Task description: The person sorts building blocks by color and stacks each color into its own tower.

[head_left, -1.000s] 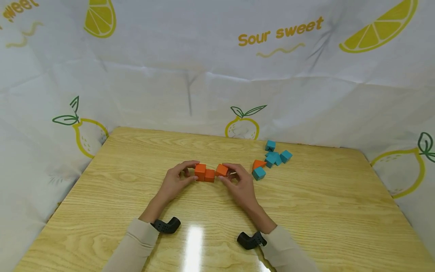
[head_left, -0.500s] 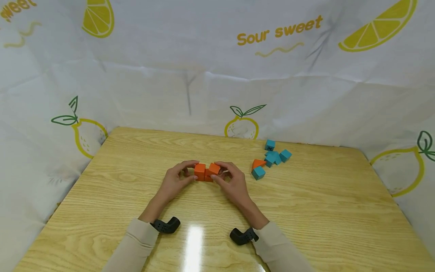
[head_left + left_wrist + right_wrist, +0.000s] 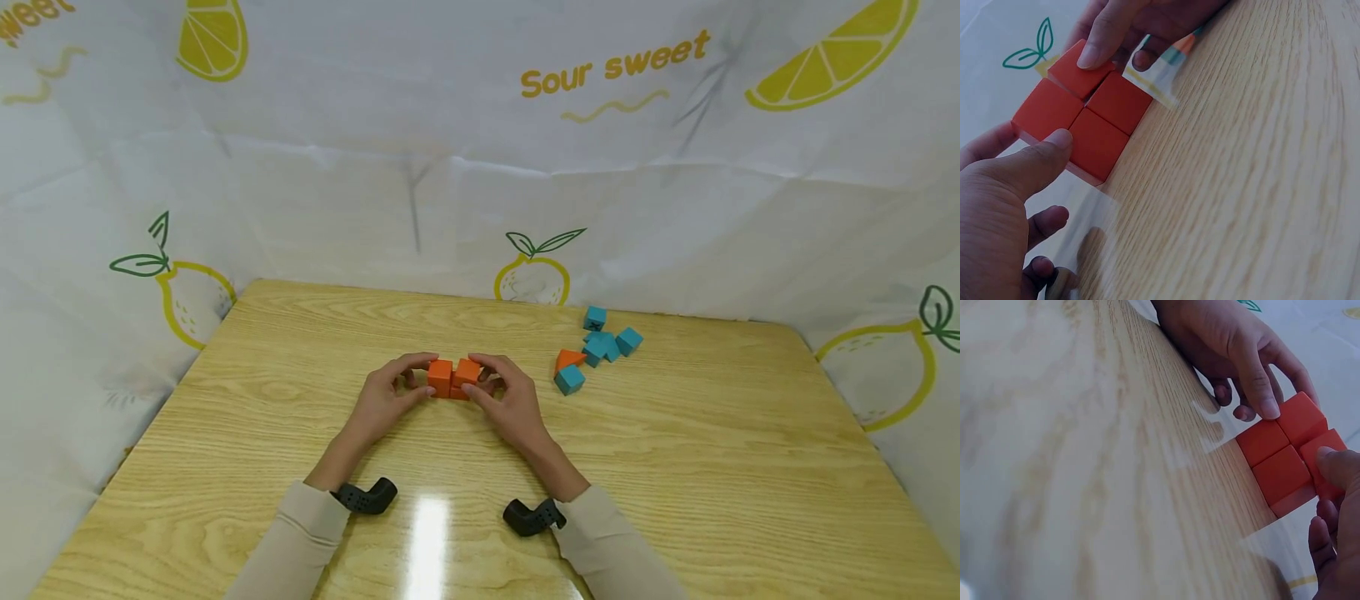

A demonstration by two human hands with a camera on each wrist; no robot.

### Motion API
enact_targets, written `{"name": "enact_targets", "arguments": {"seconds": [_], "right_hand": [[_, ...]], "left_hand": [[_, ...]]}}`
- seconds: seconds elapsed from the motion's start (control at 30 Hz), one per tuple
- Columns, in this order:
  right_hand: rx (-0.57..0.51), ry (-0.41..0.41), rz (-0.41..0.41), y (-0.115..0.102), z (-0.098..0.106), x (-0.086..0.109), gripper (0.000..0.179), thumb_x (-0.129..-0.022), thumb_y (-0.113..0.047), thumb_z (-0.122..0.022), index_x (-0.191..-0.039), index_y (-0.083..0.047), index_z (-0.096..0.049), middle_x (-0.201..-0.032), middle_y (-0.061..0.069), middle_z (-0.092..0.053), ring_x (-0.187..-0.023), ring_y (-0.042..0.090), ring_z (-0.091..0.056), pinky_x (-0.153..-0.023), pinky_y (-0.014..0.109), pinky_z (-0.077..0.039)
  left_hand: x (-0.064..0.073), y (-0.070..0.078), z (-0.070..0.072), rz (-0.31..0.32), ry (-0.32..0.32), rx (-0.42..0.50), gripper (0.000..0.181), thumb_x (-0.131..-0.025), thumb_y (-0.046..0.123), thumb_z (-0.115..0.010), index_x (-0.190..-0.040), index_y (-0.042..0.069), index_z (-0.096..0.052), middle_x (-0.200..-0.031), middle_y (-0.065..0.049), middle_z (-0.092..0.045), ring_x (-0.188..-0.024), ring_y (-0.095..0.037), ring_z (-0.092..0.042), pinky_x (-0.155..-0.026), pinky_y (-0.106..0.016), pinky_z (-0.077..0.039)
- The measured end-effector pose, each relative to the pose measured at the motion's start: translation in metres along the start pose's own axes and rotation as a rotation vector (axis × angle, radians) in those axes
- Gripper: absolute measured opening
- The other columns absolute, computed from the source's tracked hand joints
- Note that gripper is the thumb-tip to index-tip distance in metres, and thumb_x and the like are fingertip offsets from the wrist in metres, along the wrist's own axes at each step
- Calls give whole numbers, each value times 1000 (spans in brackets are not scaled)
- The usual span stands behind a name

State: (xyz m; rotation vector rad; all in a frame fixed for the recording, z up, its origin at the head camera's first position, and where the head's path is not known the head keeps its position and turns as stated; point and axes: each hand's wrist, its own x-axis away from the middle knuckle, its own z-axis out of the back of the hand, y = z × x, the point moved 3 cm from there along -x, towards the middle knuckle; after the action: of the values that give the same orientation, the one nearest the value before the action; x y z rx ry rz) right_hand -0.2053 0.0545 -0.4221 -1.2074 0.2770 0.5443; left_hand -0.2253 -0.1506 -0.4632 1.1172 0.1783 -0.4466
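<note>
Left hand [image 3: 384,397]: fingers gripping two stacked orange cubes [image 3: 441,377] on the table [image 3: 690,467]
Right hand [image 3: 517,406]: fingers pinching another orange cube [image 3: 468,370] above a fourth [image 3: 1121,103]
Backdrop [image 3: 352,92]: reads "Sour sweet"
Blue cube [image 3: 596,317]: black X-like mark

From my head, one camera looks forward and down, from farthest off, over my left hand [image 3: 384,398], my right hand [image 3: 516,402] and the wooden table [image 3: 712,433] to the white cloth [image 3: 337,208] on its far side. The one on my left wrist sits low and close, facing far and right, its picture tilted so the table slants steeply. The one on my right wrist, likewise near, faces far and left, tilted the opposite way. All three views share the orange blocks [image 3: 1097,139] between my hands.
</note>
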Motion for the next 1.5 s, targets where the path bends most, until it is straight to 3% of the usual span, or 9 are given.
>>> {"name": "enact_targets", "arguments": {"seconds": [0.2, 0.53, 0.97, 1.2, 1.5], "right_hand": [[-7, -11, -31, -1, 0, 0, 41, -83, 6, -70, -123, 5, -60, -96, 25, -60, -83, 36, -59, -69, 43, -52], [9, -13, -30, -2, -1, 1, 42, -82, 5, -71, -123, 7, -60, -94, 23, -61, -78, 34, -61, -67, 42, -53], [33, -17, -28, -2, -2, 1, 42, -82, 4, -72, -122, 5, -61, -94, 22, -62, -77, 32, -61, -67, 43, -52], [39, -23, -34, -4, -2, 0, 42, -82, 4, -72, -123, 4, -61, -95, 23, -62, -78, 33, -61, -67, 44, -52], [43, -19, -24, -4, -2, 0, 43, -82, 5, -71, -123, 7, -60, -96, 23, -62, -78, 33, -61, -67, 44, -52]], "left_hand": [[-1, 0, -1, -4, 0, -2, 46, -85, 0, -70, -129, 4, -59, -110, -10, -64, -79, -31, -49, -64, -33, -37], [0, -2, 1, -10, -8, 0, 45, -85, 15, -72, -129, 21, -61, -108, 5, -63, -78, -18, -49, -63, -31, -39], [1, 0, 1, 6, -6, 10, 46, -85, 12, -72, -129, 20, -61, -108, 2, -63, -79, -21, -50, -64, -32, -39], [4, 40, 8, 8, -10, 9, 44, -84, -2, -70, -127, 4, -60, -108, -11, -64, -78, -30, -50, -64, -34, -39], [3, 38, 8, 1, -7, 5, 44, -84, -2, -70, -127, 5, -60, -108, -10, -63, -79, -31, -50, -65, -34, -39]]}}
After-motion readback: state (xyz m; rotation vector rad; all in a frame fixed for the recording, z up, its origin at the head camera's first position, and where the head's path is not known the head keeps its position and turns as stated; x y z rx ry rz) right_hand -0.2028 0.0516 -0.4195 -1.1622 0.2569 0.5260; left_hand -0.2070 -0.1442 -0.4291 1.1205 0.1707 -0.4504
